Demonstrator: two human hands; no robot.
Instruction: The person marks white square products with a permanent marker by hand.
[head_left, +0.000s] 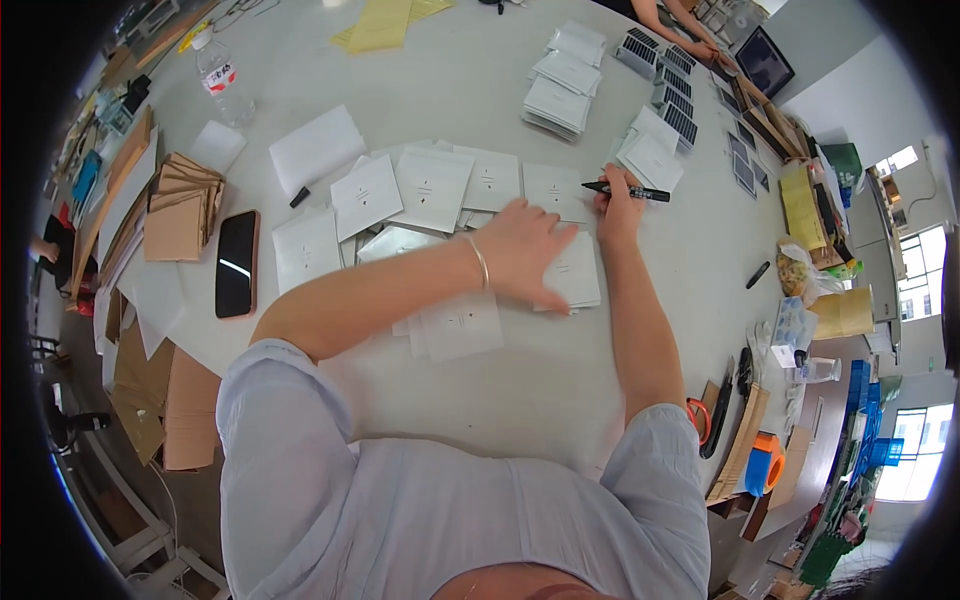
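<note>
My right hand (620, 212) grips a black marker (655, 194), its tip pointing left, at the right end of a spread of flat white packets (430, 187). Thumb and fingers apart, my left hand (525, 252) reaches across from the left over these packets. A white packet (580, 272) shows partly from under it; whether the palm presses on it I cannot tell. Just above the left fingers lies another white packet (553, 190), close to the marker tip. Small dark marks show on several packets. A short black marker cap (299, 197) rests beside a blank white sheet (318, 150).
At left are a phone (237, 265), stacked brown cardboard (183, 212) and a plastic bottle (222, 75). Stacked white packets (560, 98) and dark-striped panels (677, 100) stand at far right, near another person's arms (690, 35). Scissors (702, 420) and an orange tape dispenser (765, 462) lie at near right.
</note>
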